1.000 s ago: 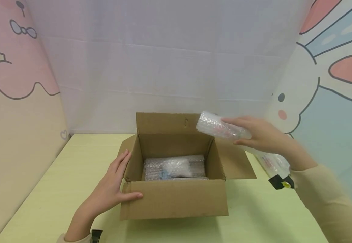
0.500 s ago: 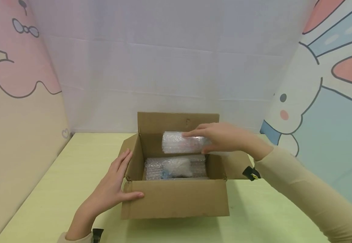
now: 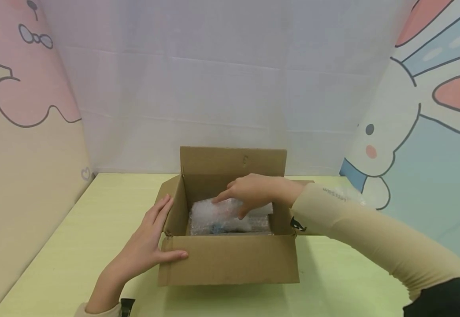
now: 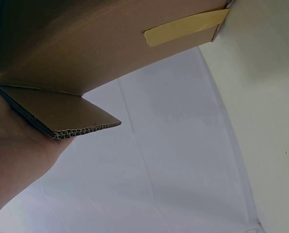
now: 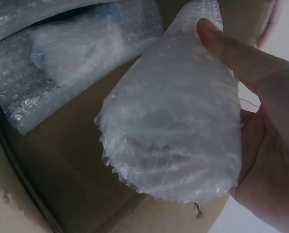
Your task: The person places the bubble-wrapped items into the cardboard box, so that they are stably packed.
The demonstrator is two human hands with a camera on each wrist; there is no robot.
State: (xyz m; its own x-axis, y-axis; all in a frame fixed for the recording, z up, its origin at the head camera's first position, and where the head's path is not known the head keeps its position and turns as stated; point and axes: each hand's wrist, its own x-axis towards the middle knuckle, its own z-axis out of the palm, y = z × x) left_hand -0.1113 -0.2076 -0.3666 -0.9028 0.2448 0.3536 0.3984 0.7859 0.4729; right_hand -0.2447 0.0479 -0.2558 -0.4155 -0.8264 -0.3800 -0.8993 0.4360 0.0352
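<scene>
An open cardboard box point(image 3: 230, 259) stands on the table, flaps folded outward. My left hand point(image 3: 146, 237) rests on its near left corner, fingers straight along the left flap and thumb on the front flap. Inside the box, my right hand point(image 3: 255, 191) holds a bubble-wrapped roll point(image 5: 168, 116) between thumb and fingers. Whatever is wrapped in it cannot be made out, though a faint reddish tint shows in the head view. Below the roll lie other bubble-wrapped packages point(image 5: 76, 53), one with a white and blue item inside.
The pale yellow-green table point(image 3: 127, 198) extends around the box. A white sheet point(image 3: 222, 88) hangs behind, with cartoon-printed panels on both sides. Some clear plastic point(image 3: 349, 193) lies at the right, partly hidden by my right sleeve.
My right hand has carried the bubble-wrapped roll from over the right flap leftward and down into the box, above the other packages. My left hand has stayed on the corner.
</scene>
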